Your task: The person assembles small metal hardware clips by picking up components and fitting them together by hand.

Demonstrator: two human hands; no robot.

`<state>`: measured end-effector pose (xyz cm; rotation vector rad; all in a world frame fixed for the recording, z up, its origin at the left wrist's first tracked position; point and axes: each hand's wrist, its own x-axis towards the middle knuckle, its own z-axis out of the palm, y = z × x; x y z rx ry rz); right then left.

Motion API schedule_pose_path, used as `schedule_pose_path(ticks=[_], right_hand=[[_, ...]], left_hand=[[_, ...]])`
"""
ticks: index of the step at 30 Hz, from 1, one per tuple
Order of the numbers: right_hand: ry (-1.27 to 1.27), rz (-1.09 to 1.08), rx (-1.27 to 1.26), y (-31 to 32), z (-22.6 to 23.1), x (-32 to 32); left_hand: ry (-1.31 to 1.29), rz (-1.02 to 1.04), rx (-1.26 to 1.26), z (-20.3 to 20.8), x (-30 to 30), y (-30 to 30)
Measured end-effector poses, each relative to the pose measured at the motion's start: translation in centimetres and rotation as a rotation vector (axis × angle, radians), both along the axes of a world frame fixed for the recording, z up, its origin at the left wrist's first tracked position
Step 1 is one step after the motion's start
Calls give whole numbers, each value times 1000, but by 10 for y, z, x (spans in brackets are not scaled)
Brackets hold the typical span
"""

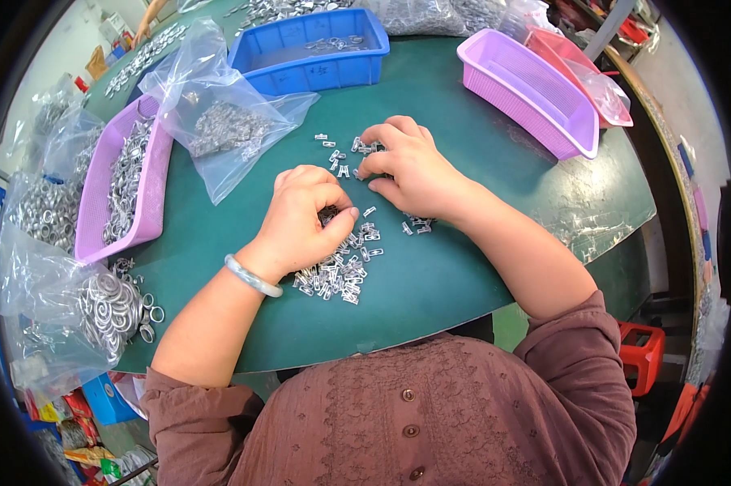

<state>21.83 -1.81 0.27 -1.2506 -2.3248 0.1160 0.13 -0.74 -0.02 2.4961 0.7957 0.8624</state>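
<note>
Brown buttoned shirt point(463, 397) behind the fingers, small metal pieces point(330, 277) around them: left hand point(302, 217) curled narrow, grip impossible to tell, right hand point(414, 172) loosely parted.

Blue bin point(317, 78) w/ metal pcs point(338, 43); clear bag point(203, 93) btwn it & L purple basket point(152, 186); red stool point(647, 340) lower R.

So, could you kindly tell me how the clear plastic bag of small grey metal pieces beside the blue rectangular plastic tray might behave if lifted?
The clear plastic bag would probably flop, since its thin film is creased. The small grey metal pieces heaped inside look loose, so they may slide and shift its weight.
</note>
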Motion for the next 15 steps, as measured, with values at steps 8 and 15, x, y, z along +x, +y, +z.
schedule_pose_path(ticks=[8,15], right_hand=[[19,10,45,4,-2,-1],[-3,29,63,4,-3,0]], left_hand=[[6,17,-30,0,1,2],[-19,35,-43,-1,2,2]])
